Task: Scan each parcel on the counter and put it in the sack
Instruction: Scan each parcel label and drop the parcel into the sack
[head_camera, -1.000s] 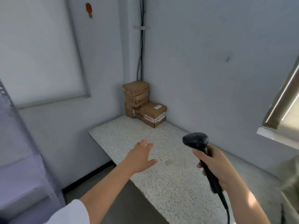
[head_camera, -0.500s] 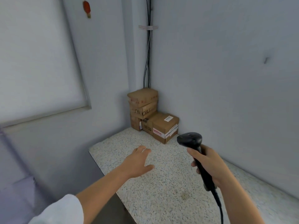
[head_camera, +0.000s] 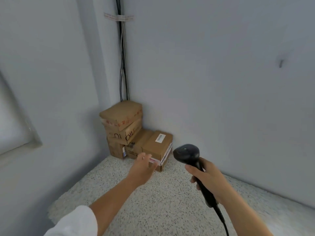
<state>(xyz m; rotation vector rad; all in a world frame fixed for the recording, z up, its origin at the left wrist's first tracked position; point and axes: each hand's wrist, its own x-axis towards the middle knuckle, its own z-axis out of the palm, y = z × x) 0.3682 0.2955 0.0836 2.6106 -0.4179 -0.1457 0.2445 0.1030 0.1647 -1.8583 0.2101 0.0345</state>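
Parcels sit in the far corner of the speckled counter (head_camera: 162, 201), against both walls. Three brown boxes are stacked: top box (head_camera: 121, 113), middle box (head_camera: 124, 133) with dark lettering, bottom box (head_camera: 115, 149). A low box (head_camera: 157, 147) with a white label on top lies just to the right of the stack. Left hand (head_camera: 142, 169) is stretched out over the counter, fingers straight and slightly spread, tips at the low box's front face; contact cannot be judged because of blur. Right hand (head_camera: 207, 176) is wrapped around the handle of a black scanner (head_camera: 186, 153), head aimed toward the low box, cord trailing down. Cables (head_camera: 123, 65) run up the corner above the stack.
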